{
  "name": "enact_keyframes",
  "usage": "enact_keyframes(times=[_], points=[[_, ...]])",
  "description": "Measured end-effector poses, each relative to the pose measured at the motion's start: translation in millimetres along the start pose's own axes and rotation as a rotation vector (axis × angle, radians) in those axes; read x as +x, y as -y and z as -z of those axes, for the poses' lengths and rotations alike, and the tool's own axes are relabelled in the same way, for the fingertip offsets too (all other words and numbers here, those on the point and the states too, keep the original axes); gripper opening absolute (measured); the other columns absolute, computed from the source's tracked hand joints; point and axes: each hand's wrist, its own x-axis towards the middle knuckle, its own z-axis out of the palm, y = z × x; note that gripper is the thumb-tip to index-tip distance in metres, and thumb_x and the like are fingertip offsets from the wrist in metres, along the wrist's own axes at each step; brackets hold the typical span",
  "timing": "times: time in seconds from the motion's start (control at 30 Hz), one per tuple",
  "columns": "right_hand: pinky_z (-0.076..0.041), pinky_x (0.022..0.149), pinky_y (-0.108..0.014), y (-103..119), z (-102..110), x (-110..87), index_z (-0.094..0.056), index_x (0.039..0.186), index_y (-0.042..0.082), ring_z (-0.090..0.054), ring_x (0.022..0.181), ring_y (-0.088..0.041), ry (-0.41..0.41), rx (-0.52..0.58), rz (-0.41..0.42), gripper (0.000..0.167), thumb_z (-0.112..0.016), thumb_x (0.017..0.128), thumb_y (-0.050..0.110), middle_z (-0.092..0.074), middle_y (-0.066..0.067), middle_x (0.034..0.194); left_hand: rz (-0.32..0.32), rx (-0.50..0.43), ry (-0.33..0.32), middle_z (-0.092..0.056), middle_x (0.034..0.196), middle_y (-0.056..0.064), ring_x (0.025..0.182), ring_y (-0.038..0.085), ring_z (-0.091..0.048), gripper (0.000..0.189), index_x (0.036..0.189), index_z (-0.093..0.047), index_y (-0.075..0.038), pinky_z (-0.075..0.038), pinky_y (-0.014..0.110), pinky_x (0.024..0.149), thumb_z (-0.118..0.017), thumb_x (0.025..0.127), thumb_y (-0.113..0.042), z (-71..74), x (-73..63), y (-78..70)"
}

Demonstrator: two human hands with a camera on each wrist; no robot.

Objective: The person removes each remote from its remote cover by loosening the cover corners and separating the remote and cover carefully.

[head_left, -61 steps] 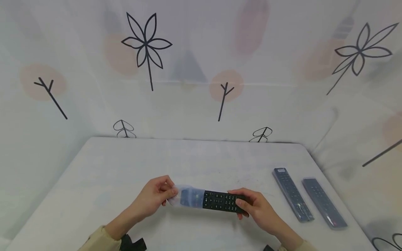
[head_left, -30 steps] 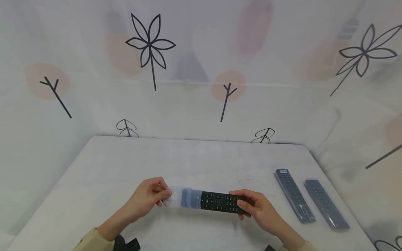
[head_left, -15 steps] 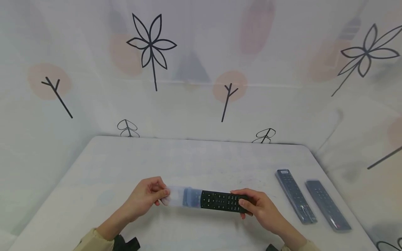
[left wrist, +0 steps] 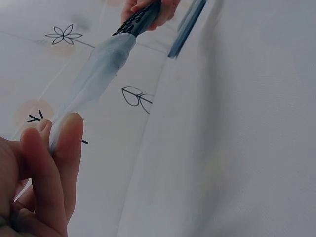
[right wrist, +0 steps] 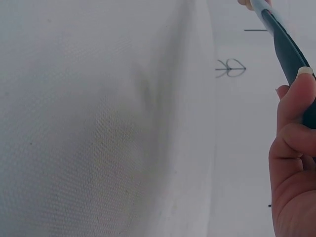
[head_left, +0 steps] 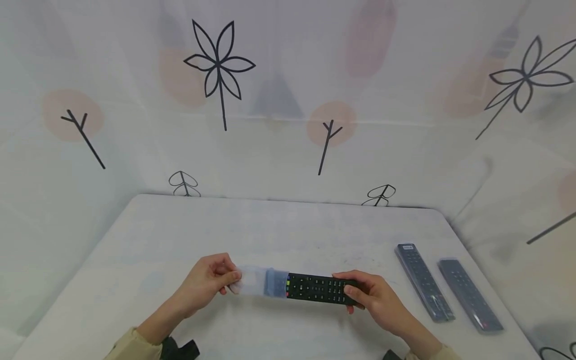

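At the bottom edge of the head view, a person's beige cuffs (head_left: pixel 137 345) and dark wrist bands (head_left: pixel 182 350). Just beyond, lifted above the worktop (head_left: pixel 202 225), a black remote control (head_left: pixel 317 289), clasped near one end by thumb and fingers of the right grip (head_left: pixel 373 297). Over its other end, a cloudy film sleeve (head_left: pixel 252 281), with the loose tail pinched between thumb and fingertips of the left grip (head_left: pixel 208 282). Compared with two seconds ago, a wider spread between the grips, a longer stretch of empty film and more bare keypad, down to a strip of coloured buttons (head_left: pixel 288 283) newly out at the sleeve's edge. By judgement, well past halfway in the unsheathing, with only one end left inside. Off to the right, apart from the work and side by side on a slant, a wrapped remote with a pale label (head_left: pixel 423 280) and a second wrapped remote (head_left: pixel 470 295), both flat on the worktop and untouched. Underneath, plain white with faint marks and soft shadow; farther back, rounded corners and a straight far edge. Beyond that, and down both sides, a pale cloth backdrop (head_left: pixel 270 167), lightly creased, with black line-drawn flowers, twigs and leaves, peach discs and blurry pink and grey shapes.
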Motion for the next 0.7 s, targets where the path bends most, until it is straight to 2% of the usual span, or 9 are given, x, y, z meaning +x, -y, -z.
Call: enact_keyframes(times=[0.33,0.7], points=[[-0.046,0.058,-0.025,-0.9,1.1,-2.5,-0.058,0.131,-0.005,-0.063,0.065,-0.022,0.004,0.003,-0.009,0.034,-0.058,0.099,0.008,-0.061,-0.022,0.114,0.007,-0.020,0.003,-0.071,0.082,0.010,0.070,0.020,-0.067,0.019,0.091,-0.062,0.001,-0.052,0.027,0.057,-0.071,0.093,-0.015,-1.9,-4.0,2.9],[-0.047,0.057,-0.028,-2.2,2.7,-5.1,-0.060,0.130,-0.003,-0.063,0.065,-0.022,-0.004,-0.011,-0.012,0.033,-0.059,0.099,0.008,-0.061,-0.021,0.113,0.008,0.002,0.007,-0.071,0.081,0.012,0.070,0.021,-0.067,0.018,0.091,-0.064,-0.002,-0.052,0.027,0.057,-0.071,0.093,-0.018,-1.3,-2.9,5.0]])
